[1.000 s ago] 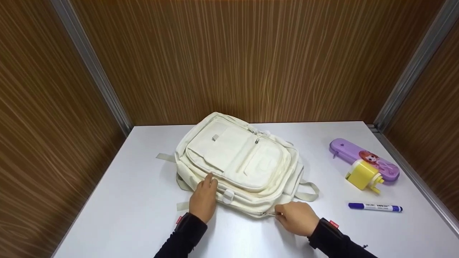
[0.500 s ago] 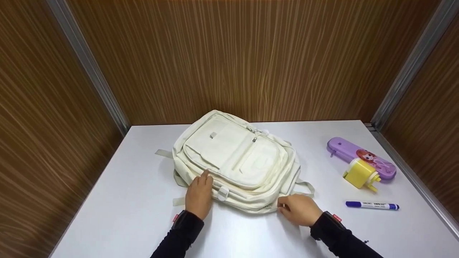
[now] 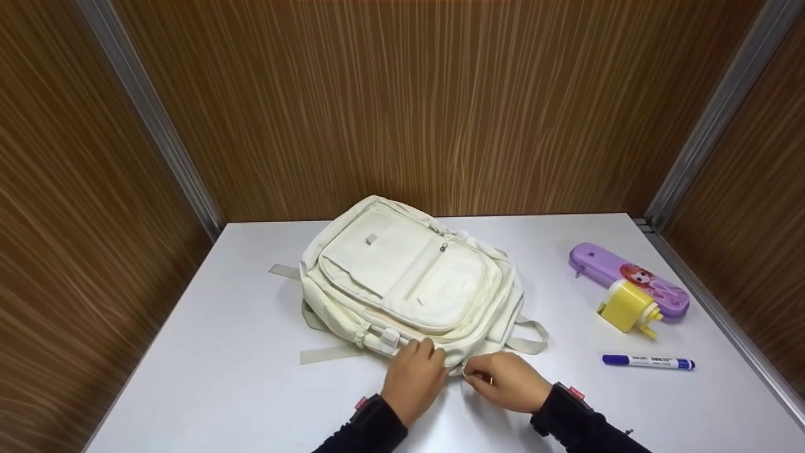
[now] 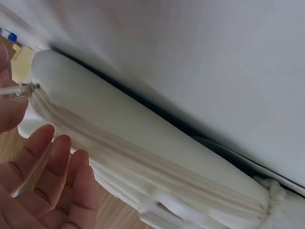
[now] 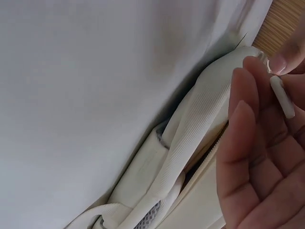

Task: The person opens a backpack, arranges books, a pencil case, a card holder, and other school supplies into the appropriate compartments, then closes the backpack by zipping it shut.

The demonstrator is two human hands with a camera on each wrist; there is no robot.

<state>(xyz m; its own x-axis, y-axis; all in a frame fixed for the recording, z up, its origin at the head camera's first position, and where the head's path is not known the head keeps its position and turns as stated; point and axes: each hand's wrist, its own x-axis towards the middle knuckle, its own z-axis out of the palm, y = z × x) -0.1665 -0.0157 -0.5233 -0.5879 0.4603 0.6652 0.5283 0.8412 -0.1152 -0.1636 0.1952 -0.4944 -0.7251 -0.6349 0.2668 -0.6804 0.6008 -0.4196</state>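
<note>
A cream backpack (image 3: pixel 402 270) lies front pocket up on the white table. My right hand (image 3: pixel 508 380) pinches a zipper pull at the bag's near right corner; the pale pull (image 5: pixel 283 98) shows among the fingers in the right wrist view. Close beside it, my left hand (image 3: pixel 415 380) is at the bag's near edge. Its fingers (image 4: pixel 59 157) are loosely bent in the left wrist view, with no fabric seen between them. The zipper track (image 4: pixel 143 162) runs along the bag's side. Fingers of both hands come close together at the pull, and whose fingertip touches what is partly hidden.
To the right lie a purple pencil case (image 3: pixel 597 261), a yellow crank pencil sharpener (image 3: pixel 627 306) against it, and a blue-capped marker (image 3: pixel 648 362). Straps (image 3: pixel 528 345) stick out from the bag. Wood-patterned panels (image 3: pixel 415 107) close off the table's back and sides.
My left hand has moved right along the bag's near edge, uncovering the side pocket, and now sits beside the right hand. The right hand has shifted slightly left with the zipper pull.
</note>
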